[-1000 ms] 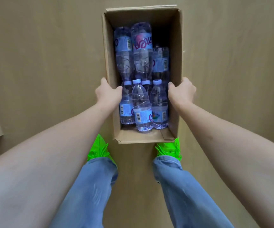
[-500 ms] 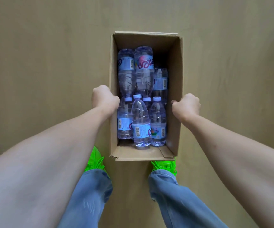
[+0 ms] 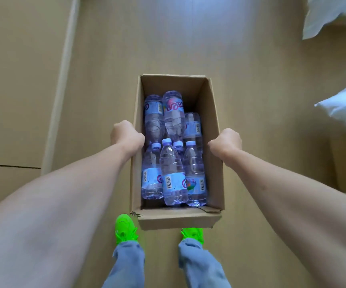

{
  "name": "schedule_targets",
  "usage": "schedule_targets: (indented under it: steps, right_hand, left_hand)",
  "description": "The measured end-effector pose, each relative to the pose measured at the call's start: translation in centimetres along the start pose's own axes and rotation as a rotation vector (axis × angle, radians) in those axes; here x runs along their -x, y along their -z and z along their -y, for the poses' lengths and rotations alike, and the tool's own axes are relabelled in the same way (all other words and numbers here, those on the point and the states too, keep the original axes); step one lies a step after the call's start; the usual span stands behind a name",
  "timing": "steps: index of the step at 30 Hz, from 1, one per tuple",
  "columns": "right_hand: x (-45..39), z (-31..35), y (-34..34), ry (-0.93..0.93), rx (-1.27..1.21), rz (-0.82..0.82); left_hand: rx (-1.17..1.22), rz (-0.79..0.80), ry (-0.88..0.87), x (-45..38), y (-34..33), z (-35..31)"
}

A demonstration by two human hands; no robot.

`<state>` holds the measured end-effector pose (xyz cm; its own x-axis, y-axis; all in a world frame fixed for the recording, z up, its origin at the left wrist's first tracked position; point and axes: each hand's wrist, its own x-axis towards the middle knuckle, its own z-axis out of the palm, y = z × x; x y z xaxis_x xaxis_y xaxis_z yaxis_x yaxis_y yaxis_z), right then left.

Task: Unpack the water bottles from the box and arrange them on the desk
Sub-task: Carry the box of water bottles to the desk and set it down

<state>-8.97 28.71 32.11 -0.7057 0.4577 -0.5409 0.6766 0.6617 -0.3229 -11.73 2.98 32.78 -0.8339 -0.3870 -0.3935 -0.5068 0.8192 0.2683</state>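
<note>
Right now I see my left hand (image 3: pixel 126 136) gripping the left wall of the box (image 3: pixel 215 129) and my right hand (image 3: pixel 226 143) gripping its right wall, fingers curled over the rims. The open box sits centre frame above the floor (image 3: pixel 105 59); the water bottles (image 3: pixel 173 173) lie inside it. Green shoes (image 3: pixel 125 229) show at 6 o'clock below it.

Partial "men" on bottle label (image 3: pixel 173 106)

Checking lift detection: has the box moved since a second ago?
Yes. The box rose toward the camera: larger now, while the green shoes look smaller.
</note>
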Motion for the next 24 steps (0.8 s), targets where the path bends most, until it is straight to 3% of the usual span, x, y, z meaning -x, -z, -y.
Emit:
schedule_targets:
  steps: [8, 11, 14, 18, 24]
  right_hand:
    - [9.7, 12.6, 26.4, 0.256, -0.148, -0.098]
    - [13.0, 17.1, 35.5, 0.366, -0.195, -0.007]
    - [14.8, 21.3, 43.2, 0.435, -0.18, -0.169]
    - [16.4, 25.6, 50.3, 0.477, -0.195, -0.28]
    - [17.1, 31.7, 56.3, 0.464, -0.178, -0.376]
  left_hand:
    - [0.144, -0.242, -0.117, 8.9, 27.1, -13.1]
    - [0.236, -0.334, -0.171, 12.2, 36.2, -17.7]
    - [0.337, -0.45, -0.24, 14.2, 43.5, -21.9]
    - [0.396, -0.532, -0.325, 14.5, 50.3, -26.0]
    - [0.356, -0.505, -0.383, 10.7, 57.7, -30.2]
